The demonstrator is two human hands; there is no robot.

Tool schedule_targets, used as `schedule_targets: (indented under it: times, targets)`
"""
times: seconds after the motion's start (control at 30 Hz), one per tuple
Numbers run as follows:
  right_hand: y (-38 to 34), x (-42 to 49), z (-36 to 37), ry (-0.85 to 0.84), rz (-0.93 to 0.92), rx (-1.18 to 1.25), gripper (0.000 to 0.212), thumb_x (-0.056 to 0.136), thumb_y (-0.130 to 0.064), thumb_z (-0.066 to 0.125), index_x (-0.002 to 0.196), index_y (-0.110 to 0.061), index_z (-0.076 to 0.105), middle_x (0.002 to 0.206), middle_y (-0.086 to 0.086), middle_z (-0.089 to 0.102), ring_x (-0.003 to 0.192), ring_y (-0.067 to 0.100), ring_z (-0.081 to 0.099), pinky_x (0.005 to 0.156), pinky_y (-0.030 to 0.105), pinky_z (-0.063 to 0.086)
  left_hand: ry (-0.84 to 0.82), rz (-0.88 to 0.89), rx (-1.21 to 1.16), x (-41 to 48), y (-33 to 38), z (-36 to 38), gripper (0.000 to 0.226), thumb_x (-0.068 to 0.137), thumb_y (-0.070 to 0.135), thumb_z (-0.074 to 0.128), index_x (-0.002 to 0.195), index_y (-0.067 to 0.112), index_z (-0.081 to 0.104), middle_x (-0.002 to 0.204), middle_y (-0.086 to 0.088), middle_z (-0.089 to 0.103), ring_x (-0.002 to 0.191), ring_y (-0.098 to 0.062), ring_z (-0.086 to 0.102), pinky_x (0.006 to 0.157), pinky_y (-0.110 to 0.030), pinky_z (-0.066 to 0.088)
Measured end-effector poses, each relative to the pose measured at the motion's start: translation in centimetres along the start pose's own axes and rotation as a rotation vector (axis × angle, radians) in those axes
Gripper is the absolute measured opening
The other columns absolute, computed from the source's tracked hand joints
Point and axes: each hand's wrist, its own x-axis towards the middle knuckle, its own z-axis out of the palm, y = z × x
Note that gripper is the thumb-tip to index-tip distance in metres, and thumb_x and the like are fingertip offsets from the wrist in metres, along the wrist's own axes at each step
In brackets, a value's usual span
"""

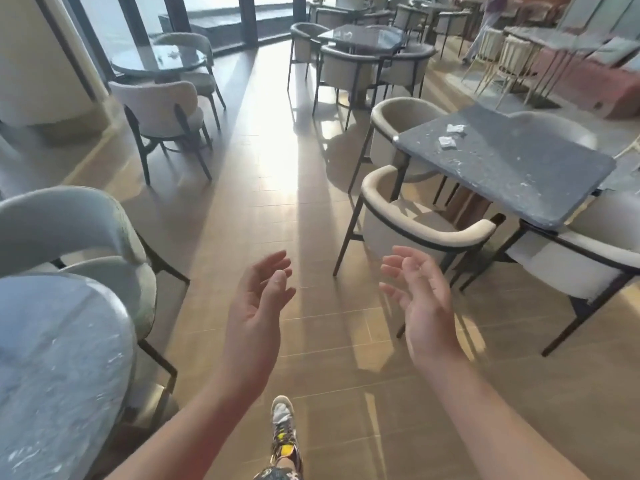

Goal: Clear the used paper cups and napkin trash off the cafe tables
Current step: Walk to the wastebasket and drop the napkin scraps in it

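Note:
Two crumpled white napkins (pixel 450 135) lie on the dark square table (pixel 519 174) at the right. More white trash (pixel 172 54) sits on the round glass table (pixel 156 62) at the far left, and a small white piece (pixel 347 35) lies on the far dark table (pixel 367 38). My left hand (pixel 258 306) and my right hand (pixel 419 296) hang empty over the wooden floor, palms facing each other, fingers relaxed. Both hands are well short of every table with trash.
A round marble table (pixel 59 358) fills the lower left with a grey chair (pixel 69 230) behind it. Cream armchairs (pixel 415 216) ring the square table. A person (pixel 485 26) stands at the far right. My shoe (pixel 284 427) is on the floor in the open aisle.

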Motion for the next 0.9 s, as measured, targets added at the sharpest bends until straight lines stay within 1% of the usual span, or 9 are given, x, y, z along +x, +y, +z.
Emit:
schedule_targets:
  times: [0.1, 0.2, 0.27, 0.4, 0.5, 0.57, 0.7, 0.83, 0.9]
  targets:
    - [1.0, 6.1, 1.8, 0.059, -0.005, 0.000, 0.034, 0.093, -0.045, 0.058, 0.116, -0.024, 0.071, 0.113, 0.000, 0.074, 0.116, 0.020, 0.069, 0.102, 0.047, 0.056, -0.065, -0.013, -0.011, 7.1, -1.5, 1.3, 0.059, 0.081, 0.056, 0.059, 0.129, 0.022, 0.064, 0.127, 0.002, 0.071, 0.124, -0.014, 0.066, 0.100, -0.036, 0.056]
    - [1.4, 11.9, 3.8, 0.105, -0.009, 0.010, 0.031, 0.093, -0.047, 0.058, 0.113, -0.027, 0.072, 0.112, -0.002, 0.074, 0.116, 0.020, 0.069, 0.100, 0.045, 0.056, -0.108, -0.024, -0.026, 13.8, -2.2, 2.5, 0.056, 0.080, 0.056, 0.060, 0.125, 0.024, 0.066, 0.127, 0.002, 0.071, 0.123, -0.015, 0.067, 0.097, -0.033, 0.057]
    - [1.8, 15.4, 5.0, 0.125, -0.006, 0.010, 0.030, 0.094, -0.045, 0.057, 0.113, -0.026, 0.072, 0.109, -0.005, 0.075, 0.116, 0.019, 0.069, 0.100, 0.044, 0.056, -0.147, -0.029, -0.026, 17.8, -2.6, 3.2, 0.055, 0.081, 0.055, 0.060, 0.126, 0.024, 0.066, 0.128, 0.003, 0.071, 0.123, -0.014, 0.067, 0.096, -0.032, 0.058]
    - [2.7, 21.8, 6.9, 0.158, 0.004, 0.006, 0.031, 0.096, -0.045, 0.056, 0.115, -0.025, 0.071, 0.107, -0.010, 0.076, 0.114, 0.015, 0.069, 0.099, 0.043, 0.056, -0.205, -0.037, -0.007, 25.3, -3.5, 4.7, 0.057, 0.083, 0.055, 0.058, 0.129, 0.022, 0.064, 0.129, 0.003, 0.070, 0.124, -0.014, 0.066, 0.099, -0.033, 0.057]
    - [3.4, 26.7, 7.9, 0.173, 0.019, -0.006, 0.027, 0.100, -0.042, 0.057, 0.116, -0.024, 0.069, 0.105, -0.014, 0.076, 0.112, 0.011, 0.070, 0.104, 0.047, 0.055, -0.235, -0.043, -0.004, 30.6, -4.3, 6.1, 0.057, 0.084, 0.055, 0.058, 0.129, 0.021, 0.063, 0.130, 0.001, 0.069, 0.125, -0.015, 0.065, 0.097, -0.032, 0.057]
    - [4.2, 30.5, 8.6, 0.178, 0.015, -0.005, 0.024, 0.100, -0.041, 0.056, 0.114, -0.026, 0.069, 0.105, -0.012, 0.076, 0.111, 0.010, 0.071, 0.105, 0.048, 0.054, -0.248, -0.048, -0.008, 34.3, -5.2, 7.0, 0.055, 0.084, 0.055, 0.058, 0.128, 0.023, 0.064, 0.130, 0.001, 0.069, 0.125, -0.015, 0.065, 0.097, -0.031, 0.057]
    - [6.2, 39.0, 9.8, 0.189, 0.011, -0.007, 0.032, 0.095, -0.044, 0.055, 0.116, -0.025, 0.069, 0.108, -0.011, 0.075, 0.115, 0.013, 0.069, 0.106, 0.045, 0.054, -0.247, -0.041, 0.004, 42.6, -7.5, 9.4, 0.053, 0.086, 0.052, 0.057, 0.128, 0.022, 0.064, 0.129, 0.000, 0.069, 0.125, -0.016, 0.065, 0.098, -0.032, 0.057]
    - [8.2, 49.1, 10.8, 0.182, 0.009, 0.008, 0.033, 0.095, -0.042, 0.055, 0.118, -0.022, 0.068, 0.111, -0.007, 0.075, 0.117, 0.017, 0.069, 0.107, 0.047, 0.055, -0.226, -0.037, 0.020, 52.0, -10.1, 12.6, 0.034, 0.095, 0.037, 0.056, 0.125, 0.024, 0.064, 0.128, 0.000, 0.069, 0.125, -0.018, 0.065, 0.097, -0.032, 0.057]
    - [8.7, 54.1, 11.2, 0.178, 0.027, 0.011, 0.035, 0.095, -0.042, 0.056, 0.120, -0.019, 0.068, 0.115, -0.002, 0.074, 0.117, 0.017, 0.069, 0.107, 0.049, 0.054, -0.210, -0.040, 0.033, 56.6, -10.9, 14.2, 0.038, 0.093, 0.043, 0.057, 0.125, 0.025, 0.065, 0.128, 0.000, 0.069, 0.125, -0.019, 0.065, 0.097, -0.033, 0.058]
